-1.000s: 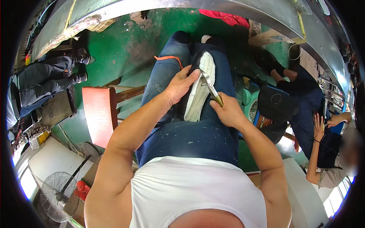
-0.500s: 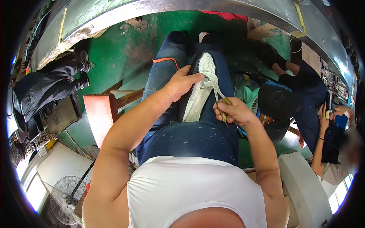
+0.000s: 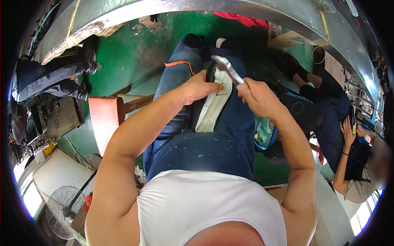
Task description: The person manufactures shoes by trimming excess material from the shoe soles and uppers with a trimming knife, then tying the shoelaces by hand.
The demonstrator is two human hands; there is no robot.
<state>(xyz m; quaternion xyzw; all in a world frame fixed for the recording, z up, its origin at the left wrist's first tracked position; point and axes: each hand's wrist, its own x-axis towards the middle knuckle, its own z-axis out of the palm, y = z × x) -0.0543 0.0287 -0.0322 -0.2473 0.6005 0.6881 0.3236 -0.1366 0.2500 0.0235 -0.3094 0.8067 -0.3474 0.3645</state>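
Observation:
A dark shoe [image 3: 211, 108] lies bottom up along my thighs, its pale whitish underside showing, with a dark stitched-looking edge around it. My left hand [image 3: 201, 88] grips the shoe's left side, its thumb pressed on the underside near a small metal loop or wire piece [image 3: 222, 87]. My right hand [image 3: 258, 96] is closed around metal lasting pincers [image 3: 230, 70], whose handles are mostly hidden in the fist. The pincers' head is over the toe part of the shoe; whether it touches is hard to tell.
A metal-edged bench [image 3: 164, 8] curves across the far side. An orange strip [image 3: 179, 63] lies over my left thigh. At left stand a red-topped wooden stool [image 3: 106, 123] and a fan [image 3: 65, 211]. A co-worker [image 3: 349, 160] sits at the right, and another person's legs [image 3: 57, 78] show at left.
My right hand has moved up and forward, turning the pincers so the head is swung over the toe part. The left hand keeps its hold on the shoe.

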